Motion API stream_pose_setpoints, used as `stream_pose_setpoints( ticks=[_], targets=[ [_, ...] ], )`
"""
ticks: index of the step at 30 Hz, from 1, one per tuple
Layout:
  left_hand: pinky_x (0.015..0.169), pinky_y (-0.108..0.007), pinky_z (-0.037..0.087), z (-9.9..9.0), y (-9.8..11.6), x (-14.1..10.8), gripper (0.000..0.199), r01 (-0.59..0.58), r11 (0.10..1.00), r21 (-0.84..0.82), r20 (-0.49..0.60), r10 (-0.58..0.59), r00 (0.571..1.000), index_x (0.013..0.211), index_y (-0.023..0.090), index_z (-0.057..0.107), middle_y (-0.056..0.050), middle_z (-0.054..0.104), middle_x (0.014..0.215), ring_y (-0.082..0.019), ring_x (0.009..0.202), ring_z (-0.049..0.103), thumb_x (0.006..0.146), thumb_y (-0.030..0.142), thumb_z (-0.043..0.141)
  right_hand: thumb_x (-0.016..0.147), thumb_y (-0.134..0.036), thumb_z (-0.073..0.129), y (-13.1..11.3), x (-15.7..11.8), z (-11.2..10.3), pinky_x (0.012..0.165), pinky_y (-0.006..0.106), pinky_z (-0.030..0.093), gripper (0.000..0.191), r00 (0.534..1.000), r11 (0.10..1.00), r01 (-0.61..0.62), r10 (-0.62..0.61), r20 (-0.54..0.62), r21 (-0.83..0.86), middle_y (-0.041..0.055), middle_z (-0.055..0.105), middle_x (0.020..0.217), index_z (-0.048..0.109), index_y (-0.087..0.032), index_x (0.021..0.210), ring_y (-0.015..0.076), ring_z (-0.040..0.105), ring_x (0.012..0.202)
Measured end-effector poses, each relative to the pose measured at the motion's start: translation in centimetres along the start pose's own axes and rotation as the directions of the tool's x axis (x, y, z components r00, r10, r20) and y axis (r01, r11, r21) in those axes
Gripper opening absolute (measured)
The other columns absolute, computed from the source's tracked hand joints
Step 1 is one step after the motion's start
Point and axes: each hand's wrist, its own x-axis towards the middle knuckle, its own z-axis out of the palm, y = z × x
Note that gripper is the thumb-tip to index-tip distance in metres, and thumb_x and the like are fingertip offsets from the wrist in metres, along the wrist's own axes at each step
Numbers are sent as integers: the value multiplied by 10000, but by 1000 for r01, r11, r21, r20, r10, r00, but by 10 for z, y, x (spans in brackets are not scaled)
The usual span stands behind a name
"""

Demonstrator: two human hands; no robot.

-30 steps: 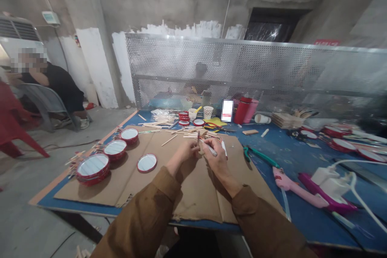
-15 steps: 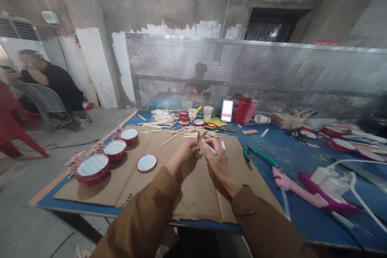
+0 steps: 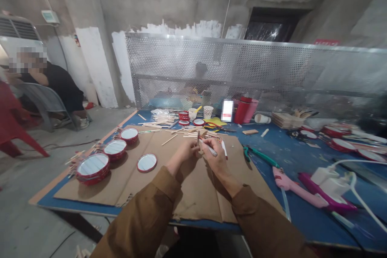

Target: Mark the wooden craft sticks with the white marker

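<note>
My left hand [image 3: 188, 152] is closed on a short upright wooden stick [image 3: 198, 136], whose reddish-brown top stands above the fingers. Pinched in my right hand [image 3: 216, 153] is a white marker pen [image 3: 212, 151], its tip end meeting the stick near my left fingertips; the exact contact is hidden. Both hands are above a cardboard sheet [image 3: 193, 205]. A white strip or pen with a dark end [image 3: 224, 150] lies just beyond my right hand. Left of my hands, a single red-rimmed white disc [image 3: 146, 163] lies flat on the cardboard.
Stacks of red-rimmed discs [image 3: 92, 167] line the left side. Loose wooden sticks [image 3: 196, 132], paper cups [image 3: 208, 112] and a red bottle [image 3: 242, 110] stand or lie farther back. Green-handled pliers [image 3: 263, 155], a pink glue gun [image 3: 299, 189] and a power strip [image 3: 326, 193] are at right.
My right hand and the marker have shifted very slightly against the stick. My left hand stays in place.
</note>
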Motion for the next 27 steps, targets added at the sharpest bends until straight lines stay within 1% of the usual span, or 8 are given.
stream_pose_setpoints(
  ticks=[7,12,14,17,20,22,24,27],
  targets=[
    [630,-270,434,-1,-2,0,237,-11,1000,-2,14,11,1000,788,166,724,-20,650,656,-136,612,549,793,329,897,952,-535,635,1,0,1,752,351,560,291,1000,1000,-17,17,5,21,46,761,856,699,-255,905,232,694,804],
    [624,-277,414,0,6,-4,237,20,1000,2,6,-20,1000,742,171,690,-22,629,640,-137,601,534,800,307,875,948,-540,629,0,0,1,809,374,577,299,1000,1000,-11,11,3,-10,51,778,892,703,-254,905,236,707,836],
    [626,-282,417,1,10,-6,230,28,999,-19,1,-28,1000,753,171,698,-21,623,646,-138,603,531,793,297,885,944,-536,626,-2,0,0,801,376,580,293,1000,1000,-8,8,7,-12,50,775,881,698,-257,891,236,704,826],
    [635,-278,431,3,13,-7,232,12,998,-65,2,-11,1000,781,177,721,-7,588,626,-148,626,538,789,312,908,926,-539,641,-7,1,-1,739,359,576,280,999,1000,-7,7,-46,2,38,757,822,679,-266,873,231,680,774],
    [648,-280,457,4,12,-6,213,5,999,-53,2,-5,1000,813,179,748,-5,581,618,-162,648,554,802,323,905,908,-548,650,-10,2,-2,696,341,568,286,996,1000,-15,15,-88,1,22,726,761,669,-268,855,220,657,724],
    [650,-279,459,3,9,-5,205,15,1000,-17,-5,-15,1000,795,175,739,-10,593,627,-157,642,550,816,311,891,906,-553,648,-11,3,-2,687,336,570,296,998,1000,-14,14,-60,1,18,716,745,683,-265,849,212,654,697],
    [646,-275,444,3,7,-4,215,24,1000,14,-17,-23,1000,746,169,706,-15,603,635,-145,622,537,820,283,873,921,-572,648,-10,4,-2,684,340,579,324,1000,1000,-3,3,-31,7,26,734,773,718,-260,873,211,666,693],
    [645,-273,423,3,4,-2,226,26,999,25,-13,-25,1000,706,164,675,-22,610,646,-133,607,526,814,252,853,965,-662,640,-8,3,0,650,346,592,433,1000,999,-9,9,-9,51,35,741,778,773,-252,926,211,671,667]
  ],
)
